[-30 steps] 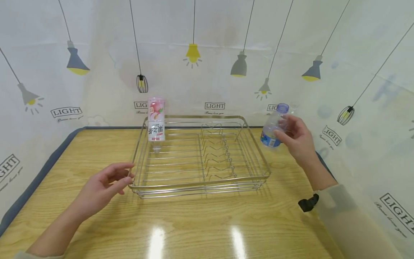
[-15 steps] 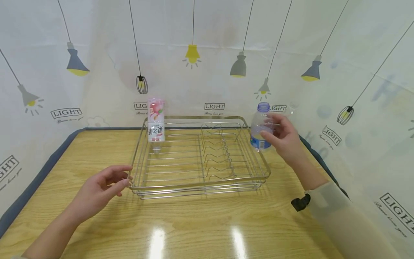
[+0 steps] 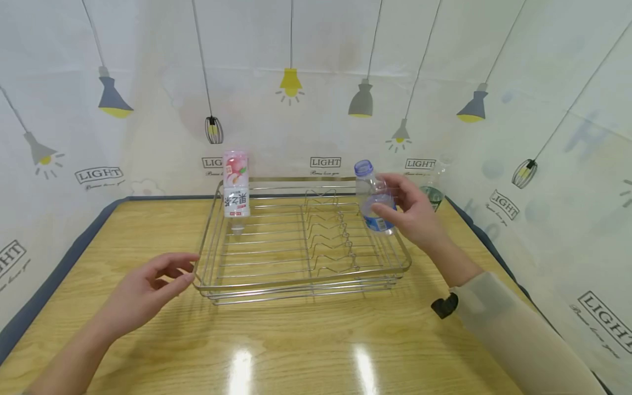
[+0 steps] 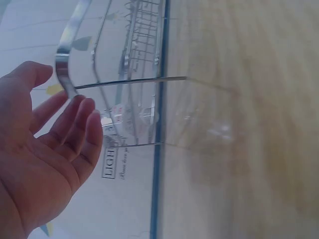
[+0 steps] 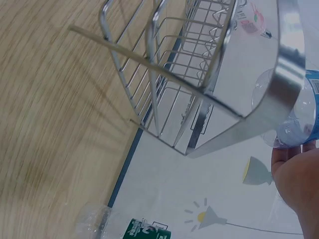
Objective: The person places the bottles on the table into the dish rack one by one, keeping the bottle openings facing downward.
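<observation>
My right hand [image 3: 412, 214] grips a clear plastic bottle [image 3: 373, 211] with a blue label and an uncapped purple-blue neck. The bottle tilts slightly, neck up and leaning left, over the right rear part of a metal wire dish rack [image 3: 316, 282]. In the right wrist view the bottle [image 5: 299, 112] shows beyond the rack's flat rim, fingertips at its side. My left hand [image 3: 143, 293] holds the rack's front left corner; in the left wrist view its thumb and fingers [image 4: 82, 119] lie around the flat rim. A pink peach-labelled drink bottle [image 3: 236, 184] stands neck down in the rack's rear left.
Behind my right hand stands a clear bottle [image 3: 434, 195] with a green label, partly hidden. A row of wavy wire dividers [image 3: 328, 236] runs front to back in the rack. The wooden table [image 3: 296, 345] ends at a lamp-printed wall covering [image 3: 326, 126].
My right hand has carried the blue-labelled bottle left, from beside the rack to over its right side, and tilted it. The green-labelled bottle has come into view. My left hand stays at the corner.
</observation>
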A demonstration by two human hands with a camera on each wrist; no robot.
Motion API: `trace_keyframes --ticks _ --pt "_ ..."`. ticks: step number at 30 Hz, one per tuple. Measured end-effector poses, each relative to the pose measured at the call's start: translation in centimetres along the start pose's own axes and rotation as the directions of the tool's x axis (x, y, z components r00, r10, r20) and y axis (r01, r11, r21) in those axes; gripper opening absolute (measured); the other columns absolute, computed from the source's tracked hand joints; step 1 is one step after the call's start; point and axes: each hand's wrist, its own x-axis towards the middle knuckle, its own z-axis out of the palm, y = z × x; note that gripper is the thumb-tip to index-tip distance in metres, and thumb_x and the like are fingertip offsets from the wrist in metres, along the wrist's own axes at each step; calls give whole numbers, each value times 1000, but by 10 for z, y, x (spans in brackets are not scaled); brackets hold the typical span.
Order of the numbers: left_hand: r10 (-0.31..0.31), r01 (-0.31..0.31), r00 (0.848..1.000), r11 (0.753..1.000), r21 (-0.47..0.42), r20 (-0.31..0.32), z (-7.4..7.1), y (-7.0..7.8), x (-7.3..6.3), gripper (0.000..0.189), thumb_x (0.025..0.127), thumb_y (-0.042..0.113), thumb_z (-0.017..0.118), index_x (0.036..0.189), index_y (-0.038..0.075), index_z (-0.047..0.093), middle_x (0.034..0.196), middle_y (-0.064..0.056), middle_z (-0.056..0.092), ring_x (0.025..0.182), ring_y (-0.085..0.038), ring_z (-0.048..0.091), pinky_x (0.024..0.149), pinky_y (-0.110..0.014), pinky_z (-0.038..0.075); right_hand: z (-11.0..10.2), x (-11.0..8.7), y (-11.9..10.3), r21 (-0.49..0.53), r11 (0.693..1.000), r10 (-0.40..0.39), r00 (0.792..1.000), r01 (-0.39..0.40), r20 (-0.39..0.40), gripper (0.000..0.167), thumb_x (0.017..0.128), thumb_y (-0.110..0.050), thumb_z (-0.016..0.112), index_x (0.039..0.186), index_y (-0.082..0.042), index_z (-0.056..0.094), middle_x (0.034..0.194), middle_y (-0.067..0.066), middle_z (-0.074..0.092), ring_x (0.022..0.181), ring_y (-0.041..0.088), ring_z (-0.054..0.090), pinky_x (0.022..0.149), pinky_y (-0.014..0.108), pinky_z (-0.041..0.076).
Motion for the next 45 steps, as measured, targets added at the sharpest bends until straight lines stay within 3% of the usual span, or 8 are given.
trace_keyframes --ticks 4,9,14,21,29,36,41,45 --pt "48 -46 998 997 62 -35 -8 8 5 36 109 20 72 144 17 69 123 -3 75 101 6 66 80 -19 60 7 1 -7 3 1000 9 999 -9 37 61 100 -8 77 157 -10 54 139 17 61 112 18 64 89 19 59" --pt "116 -113 990 993 46 -79 -9 27 17 34 108 18 72 142 19 71 120 -1 75 101 4 67 82 -15 58 15 2 -13 -12 1000 8 997 -7 75 63 100 -9 79 158 -13 55 140 13 61 114 19 65 87 20 59" --pt "168 -168 985 986 1 -39 0 51 32 33 108 18 71 141 20 71 124 -1 74 105 0 68 85 -17 59 24 2 -19 -41 999 -18 993 23 114 64 99 -10 81 157 -16 55 143 10 60 117 25 64 87 22 60" --pt "222 -218 975 970 -104 31 20 77 57 37 107 15 72 144 19 69 123 -2 76 106 -8 70 85 -25 62 36 2 -27 -104 993 -37 986 54 163 67 97 -15 86 156 -19 55 143 9 62 125 27 64 105 35 58" --pt "198 -172 972 966 -194 126 43 97 88 44 107 23 74 150 20 64 132 -4 72 116 -21 71 92 -31 63 45 2 -29 -112 984 -116 975 139 189 65 94 -9 87 151 -13 58 143 10 64 122 24 65 106 34 57" --pt "199 -143 967 941 -306 160 63 109 111 59 102 21 80 156 19 56 140 -8 66 124 -29 72 94 -36 66 52 3 -33 -92 977 -169 960 193 221 62 91 -5 88 147 -7 62 146 13 64 121 25 66 103 30 58" --pt "187 -93 960 915 -392 209 71 117 118 70 98 18 85 159 21 51 150 -13 58 132 -40 68 98 -40 67 57 4 -36 -75 982 -143 948 171 286 63 91 -9 90 147 -8 61 145 12 64 118 27 65 92 31 63" --pt "163 -63 960 917 -393 227 74 119 118 72 95 17 88 157 23 54 151 -12 59 132 -40 68 97 -40 67 60 5 -35 -91 978 -149 932 189 330 64 90 -13 92 146 -8 62 139 13 68 113 25 67 86 32 65"
